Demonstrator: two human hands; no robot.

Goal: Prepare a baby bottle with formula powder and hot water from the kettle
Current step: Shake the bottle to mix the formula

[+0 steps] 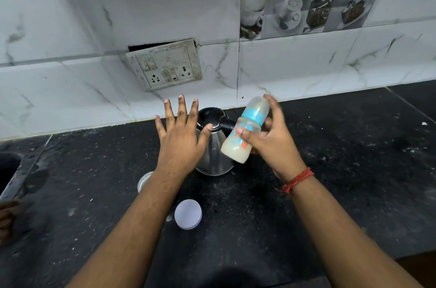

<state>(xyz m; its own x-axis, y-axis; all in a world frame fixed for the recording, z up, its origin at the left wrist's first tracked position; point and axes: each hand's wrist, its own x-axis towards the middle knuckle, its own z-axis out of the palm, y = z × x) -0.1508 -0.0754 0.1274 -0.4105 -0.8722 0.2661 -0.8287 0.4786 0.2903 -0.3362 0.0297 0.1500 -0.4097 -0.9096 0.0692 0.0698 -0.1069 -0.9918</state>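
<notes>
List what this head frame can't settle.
- Round tin, head view: mostly behind the left forearm; contents unseen.
- Kettle: left hand and baby bottle cover its sides and handle; base and cord unseen.
- Baby bottle: motion-blurred; printed markings unreadable.
- Right hand: blurred, fingertip contact in its grip unclear.
- Sink: cut by left edge.

- I'm standing in a home kitchen, at a black stone counter [330, 169] speckled with dust.
- Marble-look wall tiles [70, 16] back it, one panel printed with cups and food [302, 4].
- A grimy switch-and-socket plate [165, 64] hangs loose above my steel kettle [213, 146].
- A sink edge [9, 169] shows at the left.
</notes>
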